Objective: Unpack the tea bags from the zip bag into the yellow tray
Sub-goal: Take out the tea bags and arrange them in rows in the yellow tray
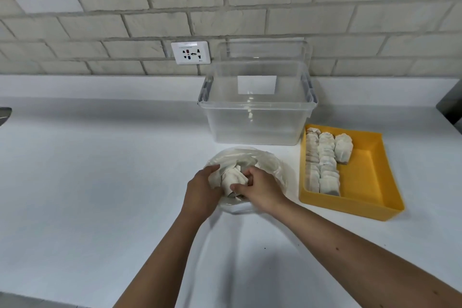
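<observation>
A clear zip bag (265, 161) lies open on the white counter in the middle of the view. Both my hands are inside its mouth, gathered around a clump of white tea bags (231, 177). My left hand (201, 191) cups the clump from the left. From the right, my right hand (257, 186) pinches the same clump with curled fingers. The yellow tray (367, 175) sits to the right of the bag. Its left half holds rows of tea bags (323, 160) standing on edge; its right half is bare.
A large clear plastic tub (257, 107) stands behind the zip bag against the brick wall. A white wall socket (191, 52) is to its left. A dark object (452, 105) shows at the right edge, and a grey one (5, 114) at the left edge.
</observation>
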Action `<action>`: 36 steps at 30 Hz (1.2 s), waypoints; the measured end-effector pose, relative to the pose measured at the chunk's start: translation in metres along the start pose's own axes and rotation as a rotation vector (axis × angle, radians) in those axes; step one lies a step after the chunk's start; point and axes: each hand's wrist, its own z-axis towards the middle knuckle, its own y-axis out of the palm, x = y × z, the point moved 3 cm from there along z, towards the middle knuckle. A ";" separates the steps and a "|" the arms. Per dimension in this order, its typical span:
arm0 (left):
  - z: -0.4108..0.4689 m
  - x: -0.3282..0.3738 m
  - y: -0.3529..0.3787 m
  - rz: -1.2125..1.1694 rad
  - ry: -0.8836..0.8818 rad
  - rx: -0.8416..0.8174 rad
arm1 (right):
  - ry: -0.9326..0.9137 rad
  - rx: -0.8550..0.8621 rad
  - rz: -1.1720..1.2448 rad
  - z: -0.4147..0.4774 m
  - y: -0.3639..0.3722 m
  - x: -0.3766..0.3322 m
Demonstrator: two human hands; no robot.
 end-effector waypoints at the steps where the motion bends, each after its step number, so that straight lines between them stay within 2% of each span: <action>1: 0.001 0.000 0.000 0.002 0.008 -0.004 | -0.002 0.011 0.011 0.001 -0.002 0.000; 8: 0.006 0.000 0.004 0.062 0.098 -0.022 | 0.020 0.054 0.102 -0.001 -0.024 0.016; 13: 0.008 0.002 0.012 0.194 0.192 0.022 | -0.156 0.143 -0.016 -0.008 -0.030 0.009; 17: 0.005 0.005 0.013 0.318 0.203 0.010 | -0.144 0.103 -0.160 -0.006 -0.021 0.006; 19: 0.003 0.005 0.012 0.331 0.221 0.006 | -0.184 0.088 -0.149 -0.006 -0.023 0.002; 24: 0.004 0.007 0.001 0.181 0.303 0.074 | -0.322 0.115 -0.073 -0.002 -0.046 -0.015; 27: 0.004 0.011 -0.007 0.081 0.326 0.144 | -0.292 0.132 -0.010 -0.002 -0.048 -0.013; 31: -0.002 0.019 -0.016 -0.120 0.291 0.155 | -0.252 0.079 -0.114 -0.006 -0.030 0.000; 36: -0.007 0.022 -0.019 -0.189 0.216 0.202 | -0.213 0.073 -0.208 -0.004 -0.020 0.006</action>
